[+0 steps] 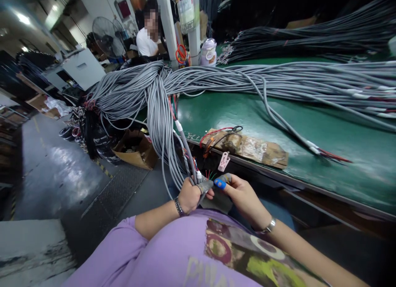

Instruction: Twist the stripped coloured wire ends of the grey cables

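Note:
My left hand (pixel 192 193) is closed around the end of a grey cable (pixel 187 149), its thumb wrapped in grey tape. Thin red and green wires (pixel 210 175) fan out just above that thumb. Close by on the right, my right hand (pixel 243 192) pinches near the wire ends, with a blue cover on one fingertip and grey tape on another. What sits between those fingertips is too small to make out. Other cable ends with white sleeves and coloured wires hang beside my left hand. A pink clip (pixel 224 161) stands at the bench edge above my hands.
A thick bundle of grey cables (pixel 216 78) crosses the green bench (pixel 222 109) and drapes over its edge. A taped cardboard piece (pixel 262 150) lies near the front edge. Below left is an open cardboard box (pixel 136 149). A person (pixel 147 37) sits behind.

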Motion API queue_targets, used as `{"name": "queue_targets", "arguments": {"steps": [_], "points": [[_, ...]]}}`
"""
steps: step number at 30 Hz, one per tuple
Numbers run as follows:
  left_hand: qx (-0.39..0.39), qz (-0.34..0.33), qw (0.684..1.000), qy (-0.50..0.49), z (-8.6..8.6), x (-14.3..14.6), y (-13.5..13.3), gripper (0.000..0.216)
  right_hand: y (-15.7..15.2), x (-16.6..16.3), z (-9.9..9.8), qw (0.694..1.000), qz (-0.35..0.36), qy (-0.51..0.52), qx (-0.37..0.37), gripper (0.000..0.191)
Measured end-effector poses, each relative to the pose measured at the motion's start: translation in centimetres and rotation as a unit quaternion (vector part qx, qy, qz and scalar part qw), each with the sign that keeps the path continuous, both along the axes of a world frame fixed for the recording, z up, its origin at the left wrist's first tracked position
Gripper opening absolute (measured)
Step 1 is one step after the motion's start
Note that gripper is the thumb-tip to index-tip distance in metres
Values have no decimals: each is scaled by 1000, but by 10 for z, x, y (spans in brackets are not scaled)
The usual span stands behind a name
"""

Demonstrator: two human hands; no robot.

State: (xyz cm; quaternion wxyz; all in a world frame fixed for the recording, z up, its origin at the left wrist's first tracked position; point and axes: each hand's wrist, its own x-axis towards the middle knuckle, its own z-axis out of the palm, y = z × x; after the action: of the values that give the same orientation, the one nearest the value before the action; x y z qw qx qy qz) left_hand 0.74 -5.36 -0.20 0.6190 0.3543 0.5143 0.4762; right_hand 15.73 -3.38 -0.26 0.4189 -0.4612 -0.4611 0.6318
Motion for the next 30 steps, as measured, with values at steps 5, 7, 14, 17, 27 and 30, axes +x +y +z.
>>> {"name": "queue_targets", "arguments": {"steps": [5,7,14,17,27,30], "points": [[-19,1,999,-28,11,-4,1,36,1,12,-5,998,31,50,-4,38],[-27,-13,998,-52,18,-7,2,35,5,18,-10,994,26,101,-30,41],[-53,-87,989,-103,34,1,10,34,36,18,-6,963,47,208,-164,44],[-63,-110,985,-113,35,8,16,33,39,9,2,979,39,173,-104,48],[-84,-125,979,-138,18,9,29,30,40,-8,2,966,-6,232,-111,51],[-83,-131,978,-141,18,9,29,29,44,-9,4,943,-4,283,-175,46]]}}
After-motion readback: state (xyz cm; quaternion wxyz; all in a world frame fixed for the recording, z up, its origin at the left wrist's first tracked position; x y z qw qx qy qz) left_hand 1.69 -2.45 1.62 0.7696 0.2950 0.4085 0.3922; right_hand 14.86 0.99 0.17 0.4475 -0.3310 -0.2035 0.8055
